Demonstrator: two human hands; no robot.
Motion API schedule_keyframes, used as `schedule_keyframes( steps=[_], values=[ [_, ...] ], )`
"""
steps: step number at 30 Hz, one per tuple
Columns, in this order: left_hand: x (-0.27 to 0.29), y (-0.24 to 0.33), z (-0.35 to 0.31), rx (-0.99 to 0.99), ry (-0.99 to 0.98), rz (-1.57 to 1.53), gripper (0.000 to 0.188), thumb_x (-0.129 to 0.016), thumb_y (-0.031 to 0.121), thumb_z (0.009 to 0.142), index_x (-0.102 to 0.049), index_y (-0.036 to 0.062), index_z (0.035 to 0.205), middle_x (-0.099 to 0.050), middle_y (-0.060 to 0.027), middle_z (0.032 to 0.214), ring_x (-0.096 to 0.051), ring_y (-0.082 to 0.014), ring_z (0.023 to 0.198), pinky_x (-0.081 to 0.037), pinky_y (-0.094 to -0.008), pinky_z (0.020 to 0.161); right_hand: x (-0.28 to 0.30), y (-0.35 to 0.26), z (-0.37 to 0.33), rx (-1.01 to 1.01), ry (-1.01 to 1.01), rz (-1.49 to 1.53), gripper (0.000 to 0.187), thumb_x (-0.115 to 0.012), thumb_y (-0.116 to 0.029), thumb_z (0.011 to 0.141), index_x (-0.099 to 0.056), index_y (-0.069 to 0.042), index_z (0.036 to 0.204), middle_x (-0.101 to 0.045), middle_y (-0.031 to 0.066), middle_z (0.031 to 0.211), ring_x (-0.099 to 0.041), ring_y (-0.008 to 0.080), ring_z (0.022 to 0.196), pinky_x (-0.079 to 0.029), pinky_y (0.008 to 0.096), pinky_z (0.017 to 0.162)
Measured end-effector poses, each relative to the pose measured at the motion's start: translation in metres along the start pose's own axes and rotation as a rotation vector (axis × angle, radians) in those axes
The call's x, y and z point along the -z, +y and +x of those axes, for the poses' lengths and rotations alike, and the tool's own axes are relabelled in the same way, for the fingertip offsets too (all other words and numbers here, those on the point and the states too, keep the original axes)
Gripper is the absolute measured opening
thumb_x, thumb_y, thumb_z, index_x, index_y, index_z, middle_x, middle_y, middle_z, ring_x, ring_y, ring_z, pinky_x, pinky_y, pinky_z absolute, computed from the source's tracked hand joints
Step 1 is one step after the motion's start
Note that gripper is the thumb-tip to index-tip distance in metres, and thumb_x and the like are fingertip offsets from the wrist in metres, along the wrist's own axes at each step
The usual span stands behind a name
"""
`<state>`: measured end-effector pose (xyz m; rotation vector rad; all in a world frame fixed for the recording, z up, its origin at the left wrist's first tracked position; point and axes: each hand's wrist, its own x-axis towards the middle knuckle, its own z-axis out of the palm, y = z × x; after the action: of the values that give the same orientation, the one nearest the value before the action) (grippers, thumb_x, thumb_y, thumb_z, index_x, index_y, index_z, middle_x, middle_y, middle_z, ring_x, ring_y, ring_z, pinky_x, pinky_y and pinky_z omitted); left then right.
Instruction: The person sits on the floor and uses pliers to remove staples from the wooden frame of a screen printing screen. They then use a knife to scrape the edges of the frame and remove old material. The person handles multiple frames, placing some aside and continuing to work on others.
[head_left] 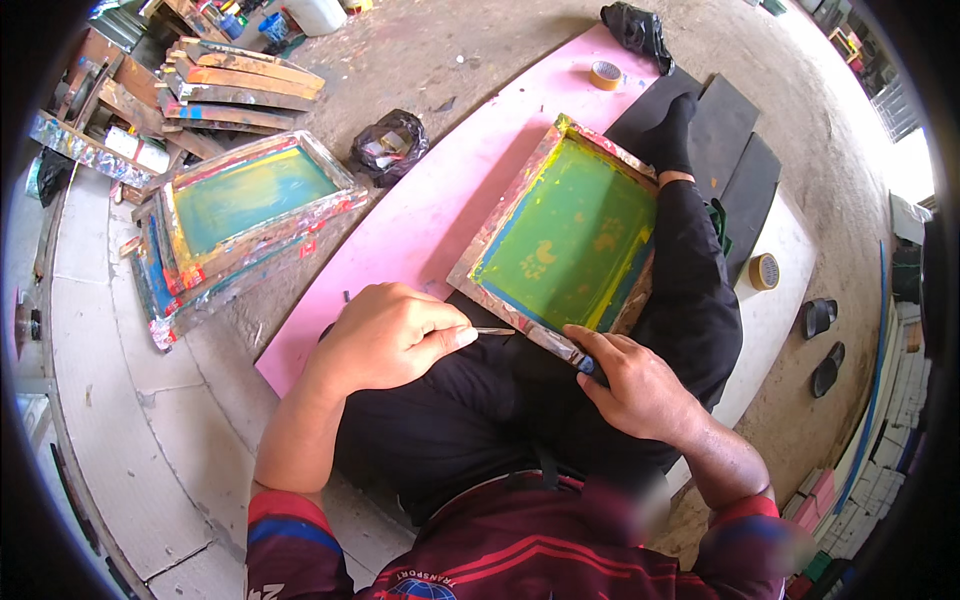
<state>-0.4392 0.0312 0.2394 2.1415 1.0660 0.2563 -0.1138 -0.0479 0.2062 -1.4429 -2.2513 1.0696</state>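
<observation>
One screen frame [514, 200]: kinda paint-smeared wood, green mesh [570, 235] edged in yellow
Left hand [385, 340]: thin metallic tool [495, 331] pinched
Right hand [640, 390]: curled at frame edge, hold can't be told

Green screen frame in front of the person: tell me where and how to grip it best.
Probably by the wooden rim on its left side, the hand coming from the left: that long, straight bar is clear of the leg along the right side, and the right hand occupies the near side. Better avoid the green mesh, a flat sheet without edges to grasp.
</observation>
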Motion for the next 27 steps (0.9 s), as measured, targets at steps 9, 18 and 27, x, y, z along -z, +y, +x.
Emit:
schedule_keyframes(
  steps=[9, 18, 27],
  values=[
    [0.003, 0.002, 0.000, 0.003, -0.070, 0.026, 0.023, -0.077, 0.026, 0.099, -0.083, 0.0043, 0.096, -0.073, -0.0178, 0.076, -0.072, -0.0349, 0.066, -0.053, -0.0421, 0.063, 0.001, -0.009, -0.004, 0.007, -0.017, -0.104, 0.064, -0.075, -0.008, 0.092, -0.054, 0.001, 0.151, -0.071, 0.0231, 0.120, -0.071, 0.0411, 0.116, -0.058, 0.0475, 0.101],
    [0.007, 0.007, 0.002, 0.045, -0.144, 0.008, 0.022, -0.077, 0.026, 0.098, -0.083, 0.0050, 0.096, -0.070, -0.0189, 0.071, -0.069, -0.0347, 0.061, -0.050, -0.0425, 0.060, -0.001, -0.013, -0.003, 0.064, 0.032, -0.223, 0.068, -0.077, -0.011, 0.089, -0.053, -0.004, 0.153, -0.070, 0.0175, 0.108, -0.073, 0.0370, 0.104, -0.061, 0.0481, 0.087],
    [0.015, 0.016, -0.005, 0.020, -0.247, 0.153, 0.030, -0.073, 0.031, 0.102, -0.072, 0.0099, 0.081, -0.063, -0.0147, 0.064, -0.063, -0.0393, 0.061, -0.046, -0.0484, 0.058, 0.003, -0.020, -0.006, 0.088, 0.056, -0.330, 0.037, -0.076, -0.011, 0.076, -0.062, -0.002, 0.109, -0.066, 0.0127, 0.092, -0.071, 0.0337, 0.090, -0.062, 0.0462, 0.071]
  ],
)
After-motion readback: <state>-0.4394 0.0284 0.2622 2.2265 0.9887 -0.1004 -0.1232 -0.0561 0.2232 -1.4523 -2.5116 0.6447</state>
